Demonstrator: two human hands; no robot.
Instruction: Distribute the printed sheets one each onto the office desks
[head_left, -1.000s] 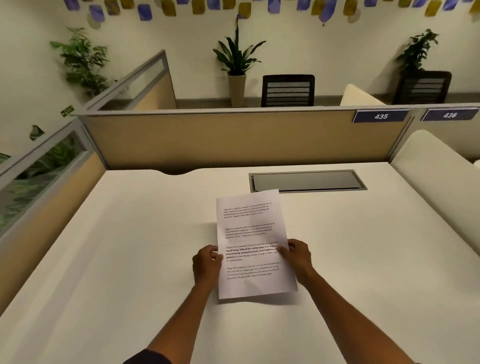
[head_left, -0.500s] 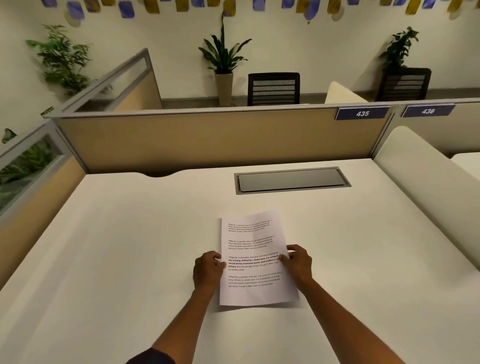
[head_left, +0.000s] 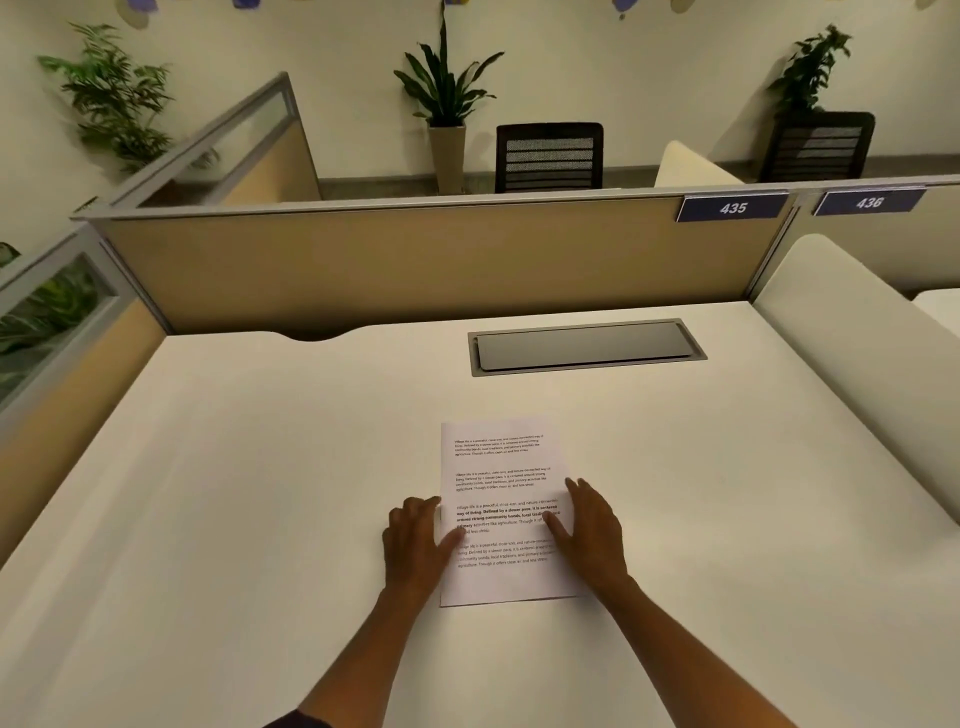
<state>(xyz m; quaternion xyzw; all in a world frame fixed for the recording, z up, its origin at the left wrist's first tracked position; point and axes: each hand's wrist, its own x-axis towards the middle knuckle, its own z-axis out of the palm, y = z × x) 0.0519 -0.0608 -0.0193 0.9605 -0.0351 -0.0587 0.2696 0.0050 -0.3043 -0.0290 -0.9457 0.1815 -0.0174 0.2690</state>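
Two bare forearms reach out from the near edge over the desk (head_left: 208, 519), a wide, smooth, off-white top with a matte finish. The printed sheet (head_left: 501, 462) lies flat on it, a little right of the middle, its long axis running from near to far with the text upright to the person. The left hand (head_left: 415, 545) sits at the sheet's left edge, fingers loosely curled, the thumb lapping over the paper. The right hand (head_left: 592, 530) sits at the right edge, fingers spread flat, its thumb resting on the print. Neither hand pinches the paper, as far as I can see; both lie slack upon it, and the sheet lies between them, equally near to each. It looks thin, limp and plain white, with four short blocks of black type. My guess is that this desk has its copy and the hands need only lift straight off.

Farther back a grey metal cable flap (head_left: 584, 345) is set flush in the top. Behind it stands a tan fabric partition (head_left: 389, 265) with a grey rail and a blue tag reading 435 (head_left: 732, 208). Beyond are a black mesh chair (head_left: 548, 156) and a potted plant (head_left: 447, 98).
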